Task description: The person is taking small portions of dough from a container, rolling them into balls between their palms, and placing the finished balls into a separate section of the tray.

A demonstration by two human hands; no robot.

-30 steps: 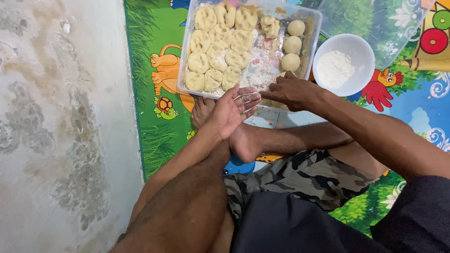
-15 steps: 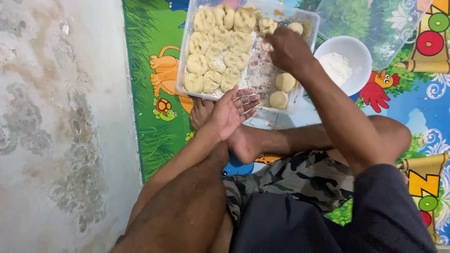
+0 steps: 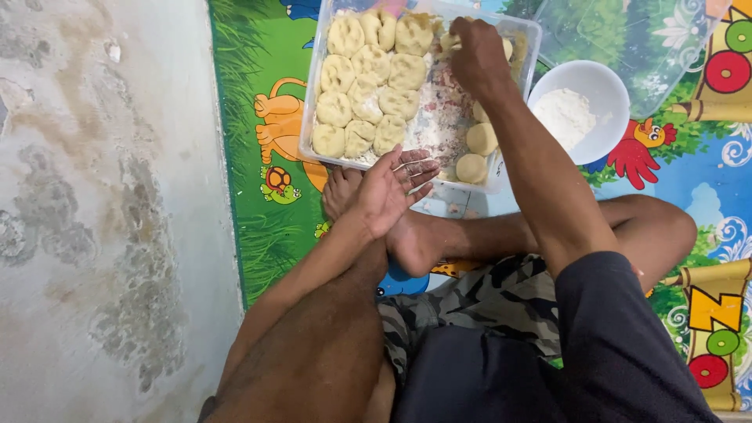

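A clear plastic container [image 3: 311,110] stands on the mat in front of me. Its left half is packed with several flattened dough pieces [image 3: 368,86]; two round dough balls [image 3: 481,139] lie along its right side. My right hand [image 3: 478,55] reaches into the far right part of the container, fingers curled down on a dough piece [image 3: 449,41]. My left hand [image 3: 388,192] rests palm up at the container's near edge, fingers spread and dusted with flour, holding nothing.
A white bowl [image 3: 619,98] of flour stands right of the container. A clear plastic lid [image 3: 627,39] lies behind it. A colourful cartoon mat [image 3: 258,94] borders bare concrete floor [image 3: 102,196]. My crossed legs and bare foot [image 3: 415,243] lie below the container.
My right hand left my left palm and reached forward into the far right of the container. The left hand stayed open in place.
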